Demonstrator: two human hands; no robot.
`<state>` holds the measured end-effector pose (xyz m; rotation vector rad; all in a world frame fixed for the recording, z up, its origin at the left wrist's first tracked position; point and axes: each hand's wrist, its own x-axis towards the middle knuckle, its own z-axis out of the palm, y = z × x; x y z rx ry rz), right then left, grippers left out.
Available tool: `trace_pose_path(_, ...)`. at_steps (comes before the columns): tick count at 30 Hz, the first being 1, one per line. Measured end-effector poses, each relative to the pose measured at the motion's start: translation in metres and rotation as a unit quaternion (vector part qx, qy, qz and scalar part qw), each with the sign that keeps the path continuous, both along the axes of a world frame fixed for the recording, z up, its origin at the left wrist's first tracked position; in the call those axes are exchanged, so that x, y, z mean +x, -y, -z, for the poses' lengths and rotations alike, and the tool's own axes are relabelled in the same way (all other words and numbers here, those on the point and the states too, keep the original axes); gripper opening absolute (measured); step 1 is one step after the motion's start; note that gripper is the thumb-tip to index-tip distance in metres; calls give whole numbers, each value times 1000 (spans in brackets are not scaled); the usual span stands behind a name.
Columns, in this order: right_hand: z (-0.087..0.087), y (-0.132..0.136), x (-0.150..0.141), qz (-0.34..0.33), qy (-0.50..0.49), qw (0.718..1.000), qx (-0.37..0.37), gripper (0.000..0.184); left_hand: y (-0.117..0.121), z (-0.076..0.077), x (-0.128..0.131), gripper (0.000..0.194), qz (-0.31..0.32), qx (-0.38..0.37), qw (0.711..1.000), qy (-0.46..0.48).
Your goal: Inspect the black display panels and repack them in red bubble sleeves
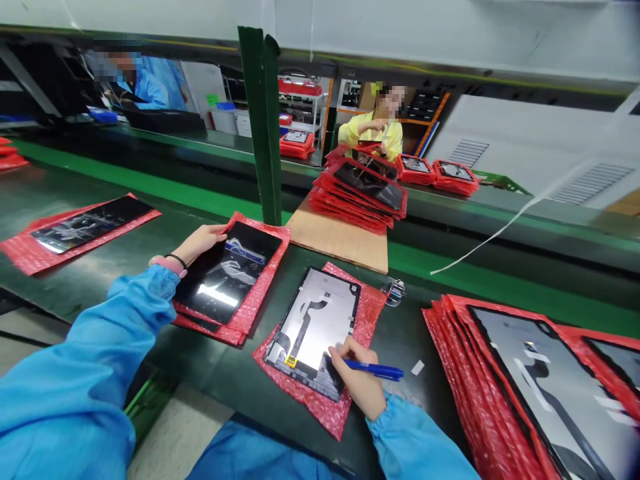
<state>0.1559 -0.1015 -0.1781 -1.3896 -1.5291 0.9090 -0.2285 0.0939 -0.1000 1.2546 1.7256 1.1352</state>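
At far left a dark screen [95,223] lies on red wrap [23,253]; next, the left hand [203,243] touches the upper left edge of a black screen [237,273], though whether it grips I cannot tell. A silver panel [325,330] lies on its own wrap [370,307], the right hand [359,377] at its lower right corner with fingers closed round a pen [383,370]. Farther right are a white slip [418,367] and a wrapped stack [467,393].
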Motion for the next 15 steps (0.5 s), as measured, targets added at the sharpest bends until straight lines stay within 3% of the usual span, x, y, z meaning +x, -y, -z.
trace_pose_path(5,-6,-1,-3,-1,36,999,19,37,16,-13,34,32,-6,81,994,-76)
trace_pose_path(11,-6,-2,-3,-8,40,999,26,37,77,-17,111,34,165,89,982,-35)
trace_pose_path(13,-4,-2,-2,-3,28,999,25,38,103,-31,128,37,210,98,973,-10)
trace_pose_path(15,-7,-2,-2,-2,7,1000,21,38,131,-53,134,42,202,186,961,38)
